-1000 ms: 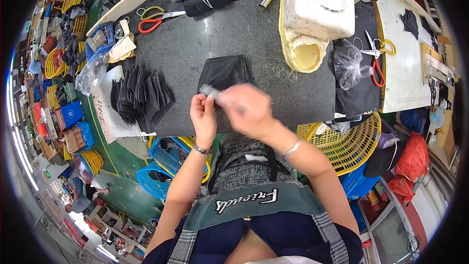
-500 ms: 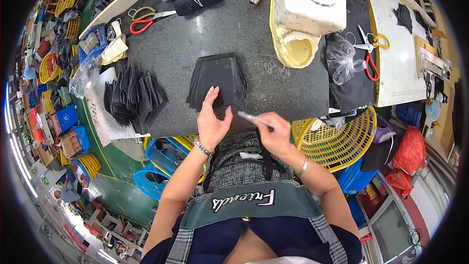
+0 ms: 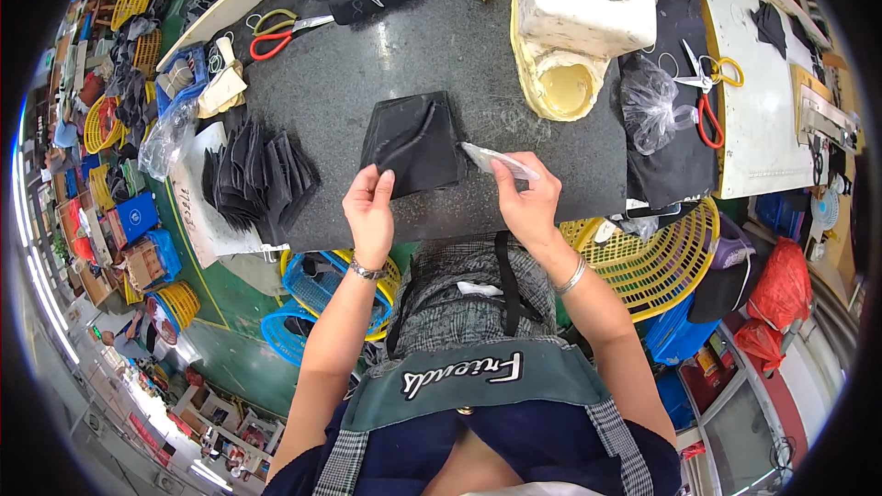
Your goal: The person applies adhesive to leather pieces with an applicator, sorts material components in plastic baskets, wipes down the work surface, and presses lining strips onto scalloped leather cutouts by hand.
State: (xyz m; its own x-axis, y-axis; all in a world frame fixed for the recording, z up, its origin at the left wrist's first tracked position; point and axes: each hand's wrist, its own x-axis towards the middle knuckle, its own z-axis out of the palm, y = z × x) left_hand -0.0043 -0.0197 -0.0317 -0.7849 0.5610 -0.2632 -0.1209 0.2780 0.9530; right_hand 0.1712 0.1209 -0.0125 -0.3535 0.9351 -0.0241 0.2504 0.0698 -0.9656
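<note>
The stack [image 3: 434, 158] of black pieces is lying on the worktop [image 3: 340, 96] in front of the person, between the fanned pile [image 3: 257, 174] and the white block [image 3: 588, 5]. The left hand [image 3: 369, 207] is pinching the near left corner of the top piece [image 3: 395, 133], thumb against fingers, and the piece is bowing up along a slanting ridge. The right hand [image 3: 530, 197] is gripping a pale, flat tool [image 3: 503, 163] in a narrow hold, its tip pointing at the stack's right side; whether tip and stack are touching is hard to tell. Because the pieces are lying so close together, a second one could be clinging to the first and coming up with it, or the stack could be skewing under an uneven pull. The corner is offering little to hold, so a light pinch could be slipping, while a hard one could be creasing the piece. With the tip sitting so near, a careless turn of the right wrist could be nudging lower pieces out of line.
</note>
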